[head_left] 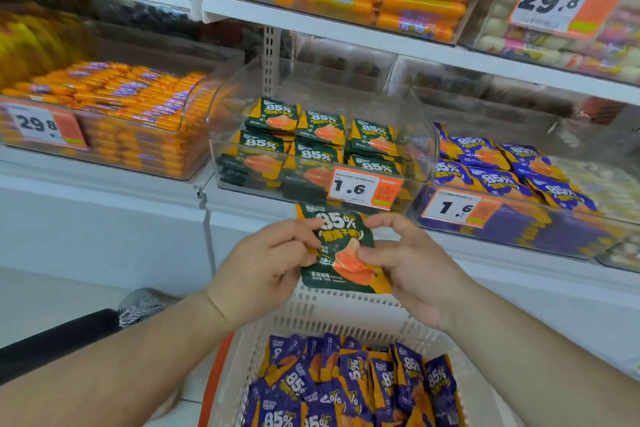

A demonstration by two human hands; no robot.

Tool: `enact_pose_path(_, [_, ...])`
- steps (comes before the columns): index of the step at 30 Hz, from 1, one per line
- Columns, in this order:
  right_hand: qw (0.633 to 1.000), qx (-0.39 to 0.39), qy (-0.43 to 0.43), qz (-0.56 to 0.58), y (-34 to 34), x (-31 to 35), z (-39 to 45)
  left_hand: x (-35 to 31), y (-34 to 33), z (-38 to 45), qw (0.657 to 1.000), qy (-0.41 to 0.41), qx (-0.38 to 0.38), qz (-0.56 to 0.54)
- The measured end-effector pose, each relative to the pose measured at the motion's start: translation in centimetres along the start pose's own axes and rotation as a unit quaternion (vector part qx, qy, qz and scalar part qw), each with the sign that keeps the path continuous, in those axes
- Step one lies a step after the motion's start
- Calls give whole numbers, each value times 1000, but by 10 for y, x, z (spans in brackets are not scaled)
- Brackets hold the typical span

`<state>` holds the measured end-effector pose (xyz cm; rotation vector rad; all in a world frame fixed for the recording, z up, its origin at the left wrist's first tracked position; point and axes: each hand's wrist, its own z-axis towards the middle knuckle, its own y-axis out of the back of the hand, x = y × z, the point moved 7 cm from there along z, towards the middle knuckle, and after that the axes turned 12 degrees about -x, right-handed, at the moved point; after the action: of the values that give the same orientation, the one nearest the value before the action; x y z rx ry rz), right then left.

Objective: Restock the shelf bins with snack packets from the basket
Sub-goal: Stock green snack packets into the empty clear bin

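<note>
your fingertips (pixel 313 230) pinch the flat green and orange foil snack packet (pixel 341 250) from both sides: left hand (pixel 266 270) on its left edge, right hand (pixel 408 263) on its right. it hangs above the far rim of the white slatted plastic basket (pixel 346 308), just below the front edge of the clear plastic shelf bin (pixel 322 152) of matching green packets. the grip is shallow on slick foil, so it could slip into the purple packets (pixel 349 388). the neighbouring bin of purple packets (pixel 512 191) invites a misfile.
</note>
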<state>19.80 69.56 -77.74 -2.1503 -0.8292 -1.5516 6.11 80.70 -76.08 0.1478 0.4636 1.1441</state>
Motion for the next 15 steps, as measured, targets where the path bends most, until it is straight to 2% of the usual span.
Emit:
enact_pose_path(3, [993, -40, 97, 45, -8, 41, -1, 18, 20, 21, 997, 4, -31, 70])
enact_pose_path(6, [978, -92, 175, 68, -16, 97, 18, 61, 45, 34, 971, 96, -55, 210])
enact_pose_path(9, [965, -146, 219, 4, -41, 139, 64, 102, 57, 27, 893, 262, 25, 364])
enact_pose_path(11, [969, -143, 199, -33, -67, 147, 104, 120, 53, 19, 851, 326, 103, 399])
enact_pose_path(13, [976, -114, 166, -87, -100, 146, 137, 125, 47, 19, 832, 339, 154, 411])
enact_pose_path(15, [972, -83, 153, -161, -129, 140, 157, 125, 45, 21, 826, 347, 162, 413])
